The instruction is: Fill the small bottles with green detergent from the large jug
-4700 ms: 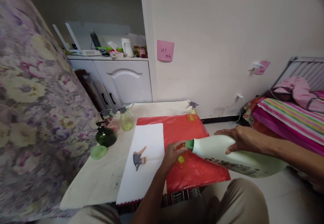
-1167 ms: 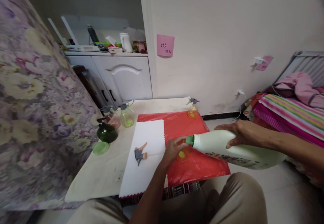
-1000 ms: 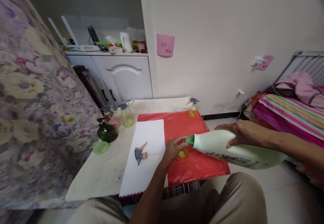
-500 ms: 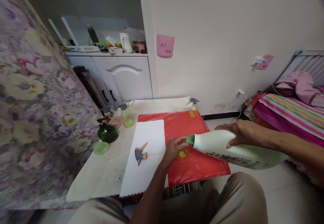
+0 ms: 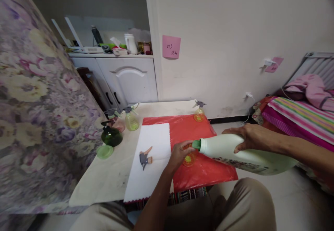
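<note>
Nothing has shifted: right hand [image 5: 247,138] grips the tilted detergent jug [image 5: 242,154], left hand [image 5: 180,153] clasps the small orange bottle [image 5: 188,159] at the jug's 9 o'clock (keep spout over mouth).

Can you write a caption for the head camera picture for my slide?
Right hand tips a big white jug over a small orange bottle held by left hand.

Left hand [image 5: 180,153]: forearm rising from the lower middle of the view, wrist bent slightly, fingers curled in a loose cup with the fingertips [image 5: 190,146] pointing to the person's right, closed about a small object. Right hand [image 5: 249,137]: forearm entering from the right edge and running nearly level, palm turned down, fingers spread and laid flat in a grip from above, thumb on the near side. The two hands lie near each other but apart.
</note>
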The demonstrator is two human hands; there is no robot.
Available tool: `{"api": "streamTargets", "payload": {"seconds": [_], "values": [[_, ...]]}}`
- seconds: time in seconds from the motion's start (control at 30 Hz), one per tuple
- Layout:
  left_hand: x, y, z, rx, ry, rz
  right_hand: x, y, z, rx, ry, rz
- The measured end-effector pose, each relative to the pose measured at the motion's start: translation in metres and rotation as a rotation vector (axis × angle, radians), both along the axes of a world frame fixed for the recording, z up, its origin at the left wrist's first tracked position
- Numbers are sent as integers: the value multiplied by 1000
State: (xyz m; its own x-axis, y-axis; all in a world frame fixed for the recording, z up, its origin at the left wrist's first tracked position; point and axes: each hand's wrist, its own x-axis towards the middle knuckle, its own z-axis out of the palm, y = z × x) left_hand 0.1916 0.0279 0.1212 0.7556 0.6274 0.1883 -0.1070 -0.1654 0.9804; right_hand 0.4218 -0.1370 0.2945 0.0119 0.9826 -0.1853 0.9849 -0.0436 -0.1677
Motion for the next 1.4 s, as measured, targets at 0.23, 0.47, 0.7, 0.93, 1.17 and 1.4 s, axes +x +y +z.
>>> {"api": "streamTargets", "payload": {"seconds": [0.23, 0.47, 0.7, 0.93, 1.17, 1.4], "values": [[1, 0, -1, -9, -16, -8, 1, 0, -1, 2, -16, 5], [0, -1, 2, -22, -22, -17, -2, -1, 1, -6, -10, -6], [0, -2, 3, -25, -19, -13, -2, 0, 2, -15, -27, -9], [1, 0, 0, -27, -17, 0, -7, 0, 7, -27, -31, -29], [0, -1, 3, -27, -18, -7, -6, 0, 6, -25, -24, -17], [0, -1, 3, -26, -15, 1, -7, 0, 8, -28, -4, -16]]}}
